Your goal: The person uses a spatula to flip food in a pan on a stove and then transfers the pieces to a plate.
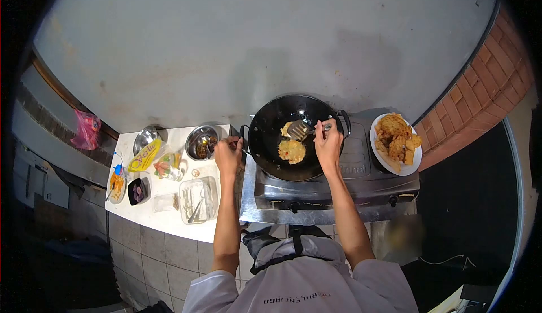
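Observation:
A black wok [265, 158] sits on the left side of the stove, with two golden fritters in it. The lower fritter [292, 151] lies flat near the middle of the wok. Just above it, the other fritter [286, 129] is partly covered by the metal blade of a slotted spatula [297, 130]. My right hand [329, 146] is closed round the spatula's handle, over the wok's right side. At the wok's left rim, my left hand [228, 155] has its fingers closed on the wok's loop handle [243, 135].
A white plate [416, 159] piled with fried food stands on the stove's [271, 191] right side. On the white table [169, 231] at left are a metal bowl [201, 142] of sauce, a clear plastic container [197, 200], a yellow packet [144, 156] and a small black dish [137, 191].

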`<action>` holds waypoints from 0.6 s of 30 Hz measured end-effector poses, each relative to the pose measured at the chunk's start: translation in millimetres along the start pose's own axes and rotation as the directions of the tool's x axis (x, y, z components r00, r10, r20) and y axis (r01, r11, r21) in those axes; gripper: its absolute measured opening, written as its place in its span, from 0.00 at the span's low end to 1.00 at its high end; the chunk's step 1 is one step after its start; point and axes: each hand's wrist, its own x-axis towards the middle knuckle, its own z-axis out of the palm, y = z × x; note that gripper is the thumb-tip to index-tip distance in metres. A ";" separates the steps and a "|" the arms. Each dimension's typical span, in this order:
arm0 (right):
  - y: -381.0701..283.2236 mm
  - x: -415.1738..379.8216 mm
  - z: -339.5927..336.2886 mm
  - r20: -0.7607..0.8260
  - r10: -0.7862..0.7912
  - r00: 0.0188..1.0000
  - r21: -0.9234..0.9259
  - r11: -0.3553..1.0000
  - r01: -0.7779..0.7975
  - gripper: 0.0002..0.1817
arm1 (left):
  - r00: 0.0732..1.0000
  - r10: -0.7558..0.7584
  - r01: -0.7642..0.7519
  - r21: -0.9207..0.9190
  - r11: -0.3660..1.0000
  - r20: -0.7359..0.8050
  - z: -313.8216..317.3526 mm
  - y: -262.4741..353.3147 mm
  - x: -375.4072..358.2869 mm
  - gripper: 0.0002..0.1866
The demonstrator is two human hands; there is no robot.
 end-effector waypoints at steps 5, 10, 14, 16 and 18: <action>-1.6 -0.2 -8.0 0.065 0.050 0.997 -0.026 0.998 -0.049 0.08 | 1.000 -0.015 0.015 0.003 1.000 -0.005 -1.6 4.1 -0.8 0.12; 11.6 1.7 -10.2 0.067 -0.032 0.997 -0.034 0.999 0.034 0.08 | 1.000 0.019 -0.019 0.009 1.000 -0.010 -0.9 1.9 0.8 0.12; 9.2 3.5 -14.0 0.100 -0.068 0.993 -0.056 0.996 0.074 0.09 | 1.000 0.013 -0.013 0.005 1.000 -0.010 -0.9 2.1 0.6 0.12; 11.6 4.6 -15.1 0.111 -0.061 0.992 -0.057 0.996 0.068 0.09 | 1.000 0.004 -0.004 0.002 1.000 -0.010 -0.4 1.9 0.9 0.12; 11.8 4.8 -15.6 0.123 -0.055 0.991 -0.058 0.996 0.062 0.09 | 1.000 0.011 -0.011 0.013 1.000 -0.011 -0.3 0.5 0.9 0.11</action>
